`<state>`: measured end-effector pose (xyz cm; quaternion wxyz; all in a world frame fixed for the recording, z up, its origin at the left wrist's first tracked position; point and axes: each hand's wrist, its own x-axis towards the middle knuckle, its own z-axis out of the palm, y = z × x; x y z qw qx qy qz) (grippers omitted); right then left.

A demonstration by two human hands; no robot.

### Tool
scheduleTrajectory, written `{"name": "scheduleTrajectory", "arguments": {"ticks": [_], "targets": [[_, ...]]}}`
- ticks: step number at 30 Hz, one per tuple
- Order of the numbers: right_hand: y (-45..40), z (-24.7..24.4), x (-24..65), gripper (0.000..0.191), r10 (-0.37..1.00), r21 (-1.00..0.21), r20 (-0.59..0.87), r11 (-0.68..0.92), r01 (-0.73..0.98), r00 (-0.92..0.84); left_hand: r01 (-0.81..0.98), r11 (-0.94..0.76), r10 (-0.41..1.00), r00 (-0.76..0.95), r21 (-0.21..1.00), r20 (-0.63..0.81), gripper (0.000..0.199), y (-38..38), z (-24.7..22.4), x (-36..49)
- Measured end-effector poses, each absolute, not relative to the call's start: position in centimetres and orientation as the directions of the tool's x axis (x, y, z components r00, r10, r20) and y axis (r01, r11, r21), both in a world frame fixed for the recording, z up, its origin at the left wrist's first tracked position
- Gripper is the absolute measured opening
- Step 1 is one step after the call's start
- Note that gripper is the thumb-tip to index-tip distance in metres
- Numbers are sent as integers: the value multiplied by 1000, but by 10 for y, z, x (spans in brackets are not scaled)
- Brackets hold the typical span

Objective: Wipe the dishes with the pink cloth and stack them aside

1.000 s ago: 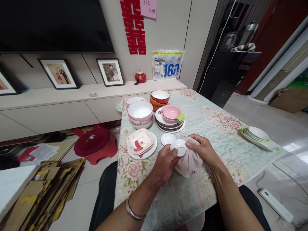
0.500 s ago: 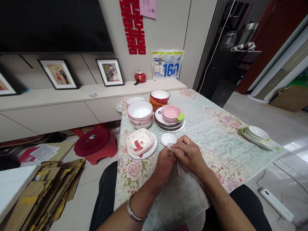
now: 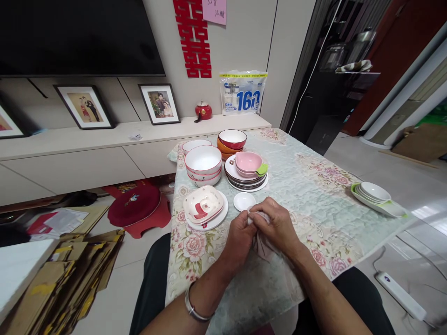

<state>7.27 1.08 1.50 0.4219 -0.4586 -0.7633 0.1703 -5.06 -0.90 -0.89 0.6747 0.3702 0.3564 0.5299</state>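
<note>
My left hand (image 3: 240, 236) and my right hand (image 3: 277, 225) meet over the near part of the table, both closed on a pale pinkish cloth (image 3: 264, 247) that hangs down between them. Whether something lies inside the cloth is hidden by my fingers. Just beyond my fingertips sits a small white dish (image 3: 244, 201). To the left of it, a cream patterned dish (image 3: 203, 204) rests on a white plate (image 3: 223, 215). Behind the small dish, pink bowls (image 3: 248, 162) with a green handle stand on a stack of plates (image 3: 246, 184).
White bowls with red rims (image 3: 203, 163) and a red bowl on orange ones (image 3: 232, 139) stand at the back of the flowered table (image 3: 314, 186). Small white dishes (image 3: 374, 193) sit in a green-edged tray near the right edge. A red stool (image 3: 134, 207) is on the floor at left.
The fingers of my right hand have shifted slightly on the cloth, and the cloth's folds below them have changed shape. The dishes have stayed in place.
</note>
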Motion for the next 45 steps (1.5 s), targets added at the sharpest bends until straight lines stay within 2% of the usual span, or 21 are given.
{"name": "scheduleTrajectory", "arguments": {"ticks": [6, 8, 13, 16, 19, 21, 24, 27, 30, 34, 36, 39, 42, 45], "targets": [[26, 7, 87, 10, 881, -726, 473, 388, 568, 3, -499, 197, 973, 201, 844, -109, 28, -8, -14, -47], [23, 7, 83, 10, 870, -707, 492, 411, 575, -18, -495, 199, 974, 195, 846, -115, 26, -8, -13, -47], [10, 14, 71, 10, 828, -622, 505, 546, 561, -245, -437, 156, 981, 175, 886, -87, 21, -8, -11, -51], [15, 15, 77, 9, 861, -699, 485, 488, 523, -155, -456, 167, 979, 183, 874, -91, 22, -9, -11, -50], [26, 9, 89, 13, 922, -842, 386, 344, 416, 20, -527, 191, 972, 216, 828, -87, 28, -9, -11, -49], [31, 5, 95, 19, 964, -935, 254, 225, 275, 75, -578, 203, 969, 237, 791, -75, 31, -9, -10, -48], [32, 3, 97, 30, 999, -999, 31, 30, 19, 11, -612, 207, 968, 240, 763, -71, 31, -9, -9, -48], [30, 4, 97, 36, 997, -989, -66, -72, -129, -50, -592, 211, 971, 219, 778, -97, 29, -9, -7, -49], [29, 5, 99, 34, 999, -997, -19, -22, -79, -44, -563, 235, 968, 213, 793, -135, 27, -10, -2, -51], [30, 4, 102, 26, 985, -971, 145, 160, 176, -97, -505, 272, 958, 224, 819, -181, 24, -10, 1, -50], [28, 5, 100, 24, 953, -901, 271, 300, 314, -133, -483, 267, 958, 227, 834, -175, 22, -10, -2, -49], [22, 10, 91, 24, 860, -720, 459, 508, 472, -224, -502, 247, 963, 221, 829, -153, 20, -9, -7, -48], [15, 14, 81, 26, 781, -586, 520, 620, 521, -346, -546, 217, 971, 210, 809, -118, 19, -9, -8, -48], [16, 14, 79, 27, 781, -587, 535, 618, 523, -323, -572, 213, 973, 202, 792, -116, 19, -9, -6, -49]]}}
